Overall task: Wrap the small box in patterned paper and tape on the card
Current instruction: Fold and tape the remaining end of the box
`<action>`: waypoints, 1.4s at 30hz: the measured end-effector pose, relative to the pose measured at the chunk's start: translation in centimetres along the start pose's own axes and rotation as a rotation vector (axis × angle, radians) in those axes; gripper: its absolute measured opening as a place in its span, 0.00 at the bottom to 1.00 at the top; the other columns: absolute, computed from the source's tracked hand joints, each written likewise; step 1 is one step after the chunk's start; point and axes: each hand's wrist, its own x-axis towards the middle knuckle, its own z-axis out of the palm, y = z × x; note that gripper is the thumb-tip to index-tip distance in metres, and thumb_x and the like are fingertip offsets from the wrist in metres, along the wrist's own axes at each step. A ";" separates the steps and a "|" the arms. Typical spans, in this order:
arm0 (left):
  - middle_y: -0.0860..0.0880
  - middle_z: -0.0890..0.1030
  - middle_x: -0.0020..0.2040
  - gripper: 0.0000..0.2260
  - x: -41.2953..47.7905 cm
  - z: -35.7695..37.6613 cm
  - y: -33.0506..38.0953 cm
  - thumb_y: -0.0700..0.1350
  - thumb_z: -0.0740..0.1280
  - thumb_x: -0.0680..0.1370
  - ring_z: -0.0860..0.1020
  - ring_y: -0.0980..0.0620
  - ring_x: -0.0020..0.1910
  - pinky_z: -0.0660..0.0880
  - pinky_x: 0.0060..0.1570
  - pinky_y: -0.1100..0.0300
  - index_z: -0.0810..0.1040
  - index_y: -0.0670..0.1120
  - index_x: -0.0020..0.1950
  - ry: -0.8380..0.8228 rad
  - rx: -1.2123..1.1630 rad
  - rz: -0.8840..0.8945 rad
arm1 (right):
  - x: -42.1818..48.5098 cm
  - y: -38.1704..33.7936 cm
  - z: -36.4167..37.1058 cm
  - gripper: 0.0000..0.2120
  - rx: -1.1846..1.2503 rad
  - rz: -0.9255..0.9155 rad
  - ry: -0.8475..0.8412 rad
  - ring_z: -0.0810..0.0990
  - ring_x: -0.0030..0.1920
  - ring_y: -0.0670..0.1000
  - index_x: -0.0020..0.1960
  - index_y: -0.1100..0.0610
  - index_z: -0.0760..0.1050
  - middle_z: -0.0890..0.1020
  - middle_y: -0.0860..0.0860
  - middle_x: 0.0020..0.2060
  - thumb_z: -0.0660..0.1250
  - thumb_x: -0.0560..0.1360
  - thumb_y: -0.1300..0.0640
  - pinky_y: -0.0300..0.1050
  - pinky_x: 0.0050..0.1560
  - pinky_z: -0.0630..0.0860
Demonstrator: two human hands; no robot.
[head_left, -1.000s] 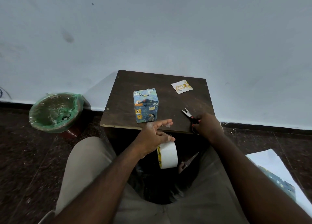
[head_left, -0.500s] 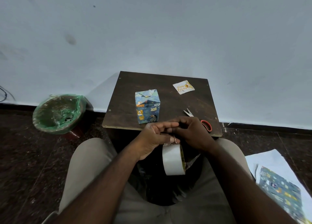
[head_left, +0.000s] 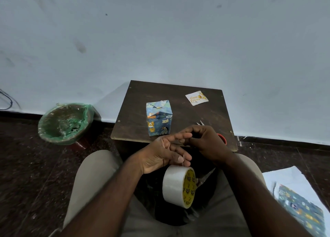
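White tape roll (head_left: 175, 185): turned since before, more yellow core showing; left hand (head_left: 160, 156) pinches its top.
Right hand (head_left: 209, 143): curled at left fingertips; grasp unclear.
Wrapped box (head_left: 159, 118): unmoved, upright on table (head_left: 196, 115).
Card (head_left: 196, 98): gold "Happy Birthday".
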 end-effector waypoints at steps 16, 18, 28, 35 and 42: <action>0.41 0.85 0.44 0.30 0.1 -0.3 0.1 0.34 0.78 0.65 0.85 0.44 0.44 0.81 0.52 0.52 0.80 0.48 0.65 -0.038 -0.067 0.047 | -0.9 -0.3 0.9 0.10 0.131 -0.019 0.029 0.84 0.47 0.52 0.53 0.63 0.81 0.86 0.56 0.46 0.72 0.73 0.61 0.43 0.49 0.79; 0.40 0.85 0.43 0.28 0.1 -0.3 0.0 0.34 0.80 0.63 0.85 0.44 0.43 0.81 0.50 0.53 0.82 0.46 0.62 -0.043 -0.089 0.044 | -1.1 -0.5 0.9 0.10 0.033 -0.060 0.028 0.85 0.49 0.50 0.55 0.59 0.81 0.86 0.52 0.48 0.72 0.74 0.63 0.41 0.50 0.79; 0.39 0.85 0.41 0.18 -0.5 -1.1 0.2 0.29 0.75 0.66 0.85 0.42 0.40 0.82 0.43 0.52 0.79 0.43 0.52 -0.194 -0.110 -0.020 | -1.1 -2.8 0.8 0.20 -0.321 -0.130 -0.072 0.83 0.52 0.41 0.55 0.45 0.80 0.85 0.43 0.50 0.70 0.74 0.69 0.36 0.54 0.78; 0.41 0.84 0.44 0.27 -0.2 -1.5 0.3 0.31 0.77 0.66 0.85 0.45 0.43 0.81 0.50 0.53 0.81 0.45 0.63 -0.090 -0.119 0.060 | -0.5 -1.7 0.9 0.13 -0.256 0.028 0.120 0.84 0.44 0.47 0.54 0.51 0.78 0.85 0.49 0.44 0.76 0.72 0.57 0.41 0.46 0.80; 0.44 0.84 0.43 0.22 -0.4 -1.2 0.6 0.32 0.77 0.66 0.85 0.46 0.41 0.82 0.49 0.53 0.83 0.45 0.58 -0.169 -0.172 0.082 | -0.8 -1.6 -0.5 0.19 -0.019 0.126 -0.092 0.83 0.46 0.50 0.56 0.54 0.79 0.85 0.52 0.47 0.78 0.69 0.48 0.46 0.45 0.80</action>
